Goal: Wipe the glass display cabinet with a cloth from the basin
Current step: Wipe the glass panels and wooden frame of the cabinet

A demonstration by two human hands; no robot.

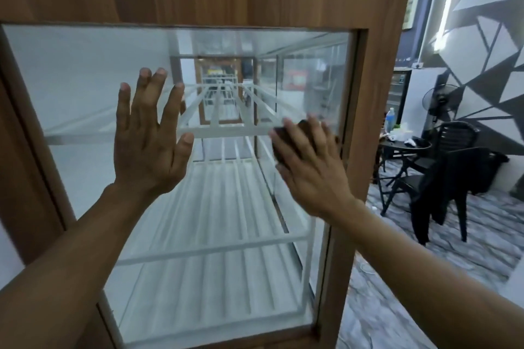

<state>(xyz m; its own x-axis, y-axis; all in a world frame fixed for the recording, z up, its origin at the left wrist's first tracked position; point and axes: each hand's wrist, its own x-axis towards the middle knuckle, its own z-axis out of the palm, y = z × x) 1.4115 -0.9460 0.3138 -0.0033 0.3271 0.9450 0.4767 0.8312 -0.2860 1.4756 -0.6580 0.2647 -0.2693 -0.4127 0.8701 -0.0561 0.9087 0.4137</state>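
The glass display cabinet (380, 71) has a brown wooden frame and fills most of the view. Its end glass pane (85, 88) faces me, with white slatted shelves behind it. My left hand (150, 136) lies flat against the pane left of centre, fingers spread, holding nothing. My right hand (309, 167) presses a dark brown cloth (286, 136) against the glass near the right edge of the frame. Only the cloth's upper left part shows past my fingers. No basin is in view.
To the right of the cabinet stand black plastic chairs (453, 176) with dark clothing draped on one, and a small round table (402, 147) with a water bottle (390, 119). A standing fan (435, 100) is behind them. The floor is grey marble pattern.
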